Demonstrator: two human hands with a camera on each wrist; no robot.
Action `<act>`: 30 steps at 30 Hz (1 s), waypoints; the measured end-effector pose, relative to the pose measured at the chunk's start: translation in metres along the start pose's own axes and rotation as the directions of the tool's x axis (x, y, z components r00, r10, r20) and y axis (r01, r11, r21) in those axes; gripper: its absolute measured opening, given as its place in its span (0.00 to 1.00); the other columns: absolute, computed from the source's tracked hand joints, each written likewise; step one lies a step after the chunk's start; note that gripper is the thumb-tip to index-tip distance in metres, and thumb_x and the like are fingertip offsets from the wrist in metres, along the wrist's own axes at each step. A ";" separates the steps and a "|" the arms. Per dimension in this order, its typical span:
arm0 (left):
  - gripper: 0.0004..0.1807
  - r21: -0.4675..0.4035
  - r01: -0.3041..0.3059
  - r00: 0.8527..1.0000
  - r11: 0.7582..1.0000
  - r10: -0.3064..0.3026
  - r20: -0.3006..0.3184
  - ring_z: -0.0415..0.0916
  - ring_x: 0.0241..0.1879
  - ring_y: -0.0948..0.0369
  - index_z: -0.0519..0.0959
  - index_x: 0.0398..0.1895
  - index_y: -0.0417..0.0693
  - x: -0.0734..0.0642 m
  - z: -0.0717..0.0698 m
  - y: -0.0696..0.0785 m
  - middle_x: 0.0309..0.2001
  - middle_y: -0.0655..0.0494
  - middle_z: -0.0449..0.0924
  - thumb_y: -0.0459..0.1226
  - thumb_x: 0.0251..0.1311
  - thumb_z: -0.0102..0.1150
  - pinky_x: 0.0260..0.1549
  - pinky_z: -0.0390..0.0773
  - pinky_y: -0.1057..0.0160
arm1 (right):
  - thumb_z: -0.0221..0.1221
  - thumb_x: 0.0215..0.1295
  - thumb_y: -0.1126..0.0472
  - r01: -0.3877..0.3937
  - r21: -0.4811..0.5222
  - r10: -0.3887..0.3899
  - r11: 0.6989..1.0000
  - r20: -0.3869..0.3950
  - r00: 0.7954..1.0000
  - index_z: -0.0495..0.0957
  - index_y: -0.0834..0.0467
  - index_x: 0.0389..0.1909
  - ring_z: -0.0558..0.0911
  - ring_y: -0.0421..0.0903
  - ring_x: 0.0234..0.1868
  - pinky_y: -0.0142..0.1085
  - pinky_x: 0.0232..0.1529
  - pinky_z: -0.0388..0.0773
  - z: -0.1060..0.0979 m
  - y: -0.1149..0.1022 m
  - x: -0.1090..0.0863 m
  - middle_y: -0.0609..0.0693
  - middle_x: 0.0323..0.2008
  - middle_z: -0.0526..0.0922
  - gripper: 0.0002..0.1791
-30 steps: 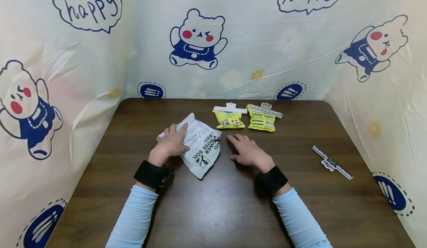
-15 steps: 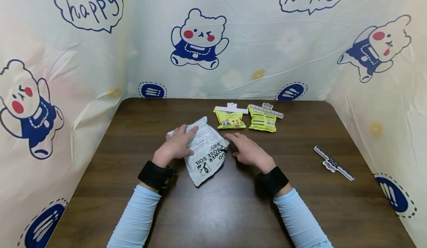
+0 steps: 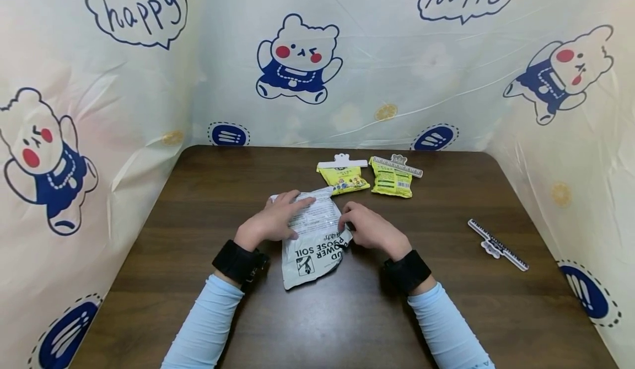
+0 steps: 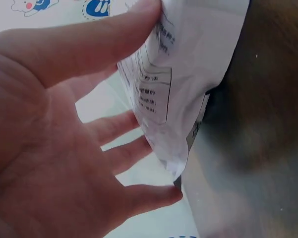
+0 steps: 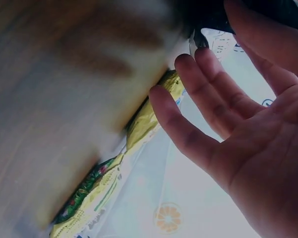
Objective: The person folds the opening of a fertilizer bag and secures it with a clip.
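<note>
A white bag of soil with black lettering lies in the middle of the table, between my hands. My left hand rests on its upper left side, fingers spread and relaxed; the left wrist view has the thumb against the printed face and fingertips along the bag's far edge. With bent index finger and thumb, my right hand pinches the bag's right corner. In the right wrist view the other fingers extend loosely, while the thumb lies over the bag's dark side; the exact contact is partly hidden.
Behind the bag lie two yellow snack packets, the left one under a white clip, the right one under a clear ruler clip. Another ruler clip lies at the right. Printed curtains surround the wooden table.
My left hand has pushed the soil bag right and nearer, turning it more upright. My right index finger has bent onto the bag's corner. The left yellow packet has shifted slightly beside the bag's top.
</note>
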State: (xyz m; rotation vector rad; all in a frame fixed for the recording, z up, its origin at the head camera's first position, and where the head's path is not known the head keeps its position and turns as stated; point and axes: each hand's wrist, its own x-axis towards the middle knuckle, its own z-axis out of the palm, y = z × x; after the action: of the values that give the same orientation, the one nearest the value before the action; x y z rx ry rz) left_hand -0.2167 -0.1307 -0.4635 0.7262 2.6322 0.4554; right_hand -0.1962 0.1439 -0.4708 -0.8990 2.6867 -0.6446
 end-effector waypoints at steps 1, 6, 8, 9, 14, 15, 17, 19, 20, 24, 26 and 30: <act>0.51 0.002 -0.003 1.000 1.000 0.003 0.005 0.44 0.81 0.39 0.56 0.84 0.62 0.000 0.000 0.000 0.84 0.38 0.47 0.38 0.61 0.75 0.74 0.44 0.25 | 0.59 0.63 0.78 0.010 -0.002 -0.010 1.000 0.000 1.000 0.89 0.56 0.40 0.76 0.51 0.49 0.48 0.52 0.79 0.000 0.000 -0.001 0.53 0.49 0.78 0.16; 0.51 -0.009 -0.010 1.000 1.000 0.010 0.012 0.45 0.81 0.39 0.59 0.83 0.60 -0.005 -0.004 0.006 0.83 0.37 0.48 0.43 0.58 0.77 0.73 0.45 0.24 | 0.61 0.62 0.77 0.019 -0.007 -0.019 1.000 0.008 1.000 0.90 0.57 0.36 0.75 0.52 0.48 0.49 0.52 0.79 -0.002 -0.003 -0.004 0.54 0.47 0.77 0.14; 0.50 -0.013 -0.011 1.000 1.000 0.011 0.008 0.45 0.81 0.38 0.61 0.82 0.58 -0.007 -0.006 0.012 0.83 0.37 0.48 0.46 0.58 0.77 0.72 0.45 0.23 | 0.62 0.62 0.77 0.030 -0.006 -0.030 1.000 0.009 1.000 0.90 0.57 0.36 0.75 0.52 0.49 0.49 0.52 0.79 -0.003 -0.004 -0.005 0.54 0.47 0.77 0.13; 0.50 -0.011 -0.014 1.000 1.000 0.014 0.005 0.44 0.81 0.38 0.62 0.81 0.57 -0.009 -0.007 0.015 0.83 0.37 0.48 0.48 0.58 0.77 0.72 0.45 0.22 | 0.62 0.62 0.77 0.043 -0.007 -0.043 0.999 0.007 0.999 0.90 0.57 0.35 0.75 0.52 0.49 0.49 0.52 0.79 -0.003 -0.005 -0.005 0.54 0.47 0.77 0.13; 0.42 -0.014 -0.051 0.999 0.999 0.051 -0.002 0.48 0.80 0.40 0.71 0.73 0.51 -0.017 -0.014 0.033 0.81 0.38 0.53 0.50 0.57 0.77 0.71 0.48 0.21 | 0.64 0.61 0.76 0.114 -0.020 -0.114 0.993 0.010 0.993 0.90 0.57 0.33 0.75 0.54 0.52 0.50 0.56 0.78 -0.006 -0.011 -0.006 0.56 0.50 0.79 0.12; 0.39 -0.018 -0.061 0.998 0.998 0.061 -0.002 0.51 0.78 0.40 0.74 0.70 0.50 -0.020 -0.016 0.036 0.80 0.39 0.57 0.50 0.57 0.77 0.71 0.50 0.22 | 0.65 0.61 0.76 0.124 -0.018 -0.124 0.992 0.017 0.992 0.90 0.57 0.33 0.75 0.55 0.54 0.51 0.57 0.78 -0.007 -0.012 -0.006 0.57 0.51 0.79 0.12; 0.33 -0.025 -0.082 0.997 0.996 0.082 0.006 0.60 0.74 0.43 0.78 0.63 0.48 -0.025 -0.020 0.041 0.74 0.41 0.66 0.50 0.57 0.77 0.70 0.58 0.27 | 0.65 0.61 0.76 0.132 -0.005 -0.131 0.991 0.038 0.991 0.90 0.56 0.32 0.75 0.56 0.57 0.52 0.60 0.78 -0.008 -0.016 -0.007 0.60 0.55 0.79 0.12; 0.29 -0.039 -0.104 0.994 0.994 0.105 0.021 0.70 0.64 0.46 0.80 0.57 0.46 -0.030 -0.025 0.045 0.67 0.43 0.73 0.49 0.58 0.77 0.65 0.69 0.35 | 0.64 0.62 0.75 0.133 0.001 -0.133 0.991 0.048 0.990 0.90 0.56 0.32 0.76 0.57 0.59 0.54 0.61 0.78 -0.010 -0.019 -0.008 0.61 0.57 0.80 0.11; 0.27 -0.049 -0.116 0.993 0.992 0.118 0.028 0.72 0.59 0.48 0.80 0.55 0.46 -0.033 -0.027 0.047 0.62 0.44 0.76 0.49 0.58 0.76 0.61 0.73 0.39 | 0.64 0.62 0.75 0.135 0.003 -0.135 0.991 0.047 0.990 0.90 0.57 0.32 0.76 0.58 0.60 0.54 0.61 0.78 -0.011 -0.021 -0.008 0.62 0.59 0.80 0.11; 0.23 -0.113 -0.133 0.987 0.985 0.143 0.078 0.73 0.43 0.54 0.81 0.48 0.44 -0.043 -0.036 0.054 0.48 0.48 0.81 0.51 0.61 0.74 0.43 0.77 0.51 | 0.63 0.61 0.76 0.156 -0.001 -0.156 0.988 0.019 0.988 0.90 0.59 0.34 0.79 0.59 0.62 0.55 0.61 0.79 -0.014 -0.025 -0.009 0.64 0.60 0.82 0.12; 0.23 -0.135 -0.129 0.984 0.982 0.144 0.101 0.74 0.39 0.56 0.82 0.45 0.44 -0.047 -0.038 0.057 0.43 0.50 0.82 0.53 0.60 0.74 0.38 0.77 0.54 | 0.61 0.62 0.77 0.167 0.002 -0.167 0.986 0.009 0.986 0.90 0.60 0.35 0.80 0.58 0.62 0.53 0.60 0.80 -0.015 -0.027 -0.010 0.64 0.61 0.82 0.12; 0.25 -0.122 -0.116 0.980 0.986 0.133 0.149 0.73 0.34 0.57 0.83 0.40 0.45 -0.053 -0.042 0.061 0.35 0.52 0.81 0.56 0.55 0.76 0.34 0.75 0.56 | 0.58 0.62 0.78 0.170 0.036 -0.169 0.985 -0.018 0.985 0.88 0.60 0.36 0.83 0.54 0.58 0.50 0.57 0.83 -0.017 -0.028 -0.010 0.60 0.58 0.85 0.14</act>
State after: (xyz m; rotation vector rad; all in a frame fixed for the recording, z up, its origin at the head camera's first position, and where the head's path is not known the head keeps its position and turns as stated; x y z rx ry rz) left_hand -0.1669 -0.1184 -0.3881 0.8572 2.4032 0.5539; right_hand -0.1802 0.1356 -0.4417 -1.1260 2.6214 -0.7372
